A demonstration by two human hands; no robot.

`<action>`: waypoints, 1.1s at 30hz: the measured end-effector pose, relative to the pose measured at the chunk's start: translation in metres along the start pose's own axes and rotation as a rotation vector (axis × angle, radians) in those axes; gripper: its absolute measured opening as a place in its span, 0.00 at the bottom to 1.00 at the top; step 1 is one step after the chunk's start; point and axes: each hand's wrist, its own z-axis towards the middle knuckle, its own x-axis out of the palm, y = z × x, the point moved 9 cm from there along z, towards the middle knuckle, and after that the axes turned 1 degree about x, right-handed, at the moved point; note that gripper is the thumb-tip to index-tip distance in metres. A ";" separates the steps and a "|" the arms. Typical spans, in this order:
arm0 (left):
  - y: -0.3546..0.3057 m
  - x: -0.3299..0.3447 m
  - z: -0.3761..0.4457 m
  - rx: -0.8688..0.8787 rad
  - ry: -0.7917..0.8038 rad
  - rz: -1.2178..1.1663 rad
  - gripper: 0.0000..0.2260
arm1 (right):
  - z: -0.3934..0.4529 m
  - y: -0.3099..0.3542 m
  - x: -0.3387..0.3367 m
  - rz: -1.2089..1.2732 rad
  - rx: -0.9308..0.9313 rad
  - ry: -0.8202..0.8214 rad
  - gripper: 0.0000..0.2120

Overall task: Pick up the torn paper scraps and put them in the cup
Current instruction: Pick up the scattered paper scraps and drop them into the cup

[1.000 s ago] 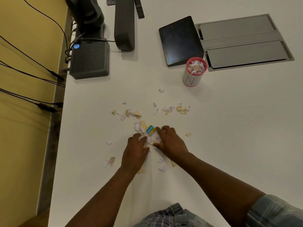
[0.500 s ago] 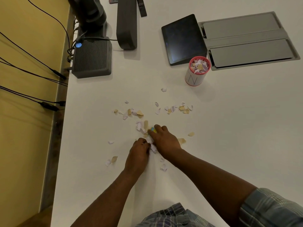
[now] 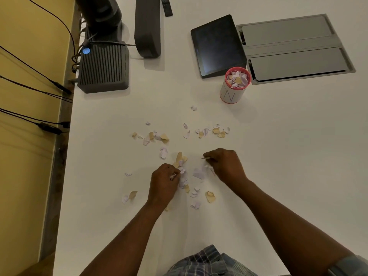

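Torn paper scraps (image 3: 180, 162), white and tan, lie scattered on the white table (image 3: 278, 156), most of them between and just beyond the two hands. The left hand (image 3: 164, 184) has its fingers curled around a few white scraps. The right hand (image 3: 227, 164) pinches what seems to be a thin tan scrap at its fingertips. The cup (image 3: 233, 92), red-rimmed and already holding scraps, stands well apart, near a dark tablet (image 3: 217, 44).
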 end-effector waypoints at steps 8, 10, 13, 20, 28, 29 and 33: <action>-0.009 -0.003 0.026 -0.137 -0.003 -0.170 0.04 | 0.046 -0.020 -0.083 0.135 0.112 -0.157 0.06; -0.016 -0.004 0.032 -0.122 -0.004 -0.185 0.04 | 0.067 -0.025 -0.105 0.147 0.148 -0.201 0.07; -0.025 -0.006 0.041 -0.095 -0.005 -0.176 0.04 | 0.103 -0.023 -0.139 0.043 0.135 -0.305 0.10; -0.037 -0.003 0.050 -0.102 0.013 -0.178 0.04 | 0.168 -0.016 -0.178 -0.191 0.040 -0.436 0.11; -0.053 -0.002 0.062 -0.089 0.021 -0.187 0.03 | 0.205 -0.034 -0.140 -0.421 0.110 -0.218 0.14; -0.056 -0.001 0.066 -0.085 0.024 -0.188 0.03 | 0.209 -0.038 -0.136 -0.426 0.144 -0.186 0.13; -0.069 -0.002 0.085 -0.077 0.020 -0.214 0.03 | 0.221 -0.057 -0.126 -0.367 0.334 -0.036 0.13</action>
